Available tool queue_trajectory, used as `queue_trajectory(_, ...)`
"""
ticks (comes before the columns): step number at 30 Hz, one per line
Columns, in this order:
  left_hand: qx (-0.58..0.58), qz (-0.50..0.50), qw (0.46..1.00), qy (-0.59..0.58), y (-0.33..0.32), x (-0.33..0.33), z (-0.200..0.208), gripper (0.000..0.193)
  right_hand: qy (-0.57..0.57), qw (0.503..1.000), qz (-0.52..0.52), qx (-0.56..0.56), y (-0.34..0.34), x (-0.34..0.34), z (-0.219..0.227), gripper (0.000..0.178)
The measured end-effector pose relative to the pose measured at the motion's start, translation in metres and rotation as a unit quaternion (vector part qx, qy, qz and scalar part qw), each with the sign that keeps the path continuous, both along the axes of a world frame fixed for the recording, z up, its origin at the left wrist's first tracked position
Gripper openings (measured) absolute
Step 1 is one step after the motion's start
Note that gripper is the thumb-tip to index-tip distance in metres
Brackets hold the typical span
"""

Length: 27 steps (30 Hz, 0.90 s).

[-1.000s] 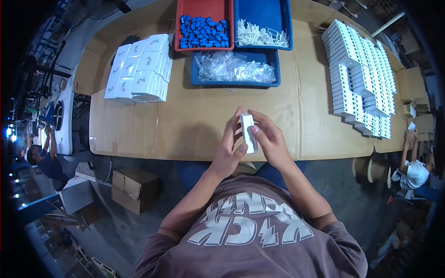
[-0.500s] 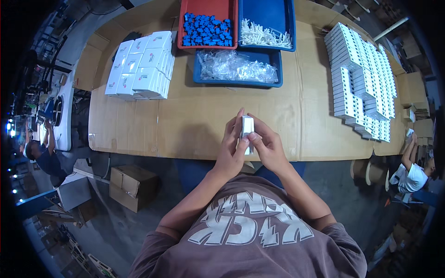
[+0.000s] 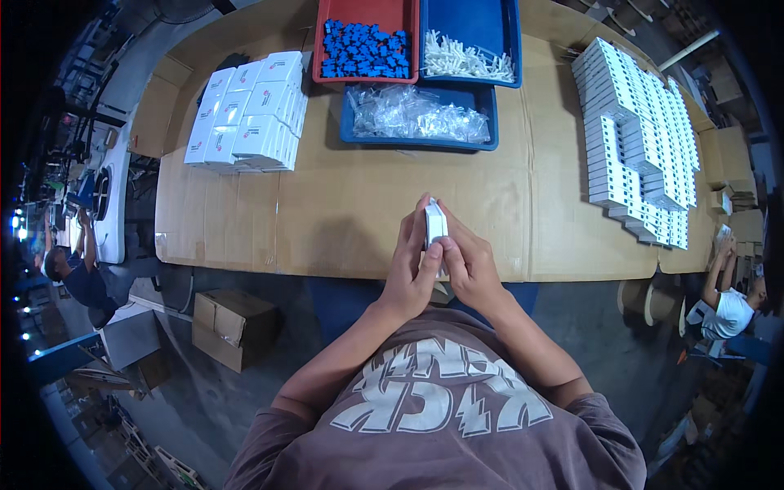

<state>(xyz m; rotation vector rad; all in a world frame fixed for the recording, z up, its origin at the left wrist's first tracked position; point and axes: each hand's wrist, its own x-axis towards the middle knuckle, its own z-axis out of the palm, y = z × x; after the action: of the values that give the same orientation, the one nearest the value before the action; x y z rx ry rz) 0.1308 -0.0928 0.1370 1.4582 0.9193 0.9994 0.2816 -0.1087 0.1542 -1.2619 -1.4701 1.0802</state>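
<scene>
Between my two hands, close above the near edge of the cardboard-covered table point(image 3: 351, 253), stands a small white box point(image 3: 437, 224) with its narrow side facing up. My left hand point(image 3: 408, 269) is closed along its left face, thumb low on the near end. On the other side my right hand point(image 3: 474, 265) wraps the box, its thumb pressing the near part. The fingertips of both hands come together at the far end. My palms and fingers hide the box's broad faces.
Stacked white boxes point(image 3: 245, 114) stand at the left, and many slimmer white boxes point(image 3: 641, 147) at the right. At the back are a red tray point(image 3: 325, 73) of blue parts, a blue tray point(image 3: 513, 49) of white pieces and another blue tray point(image 3: 416, 145) of clear plastic pieces. Two people work farther off.
The box has tilted slightly, its far end turning a little left. My right fingers have drawn closer to my left fingertips at the far end.
</scene>
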Motion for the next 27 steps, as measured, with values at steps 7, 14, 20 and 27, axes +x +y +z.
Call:
queue_trajectory(7,0.090,-0.002,0.996,0.004,0.002,0.002,0.009,0.068,-0.088,0.985,0.018,0.147,0.001,0.003,0.005,0.047)
queue_trajectory(14,0.177,0.048,0.983,0.020,0.010,-0.001,0.000,0.073,0.073,0.991,0.066,0.090,0.007,0.003,0.010,0.054)
queue_trajectory(20,0.199,0.016,0.976,0.087,0.013,-0.007,0.007,0.076,0.243,0.949,0.014,-0.201,0.009,0.010,0.024,0.061)
queue_trajectory(27,0.033,0.077,0.996,0.002,0.013,0.009,0.027,0.082,0.263,0.936,0.058,-0.228,0.010,-0.004,0.014,0.057)
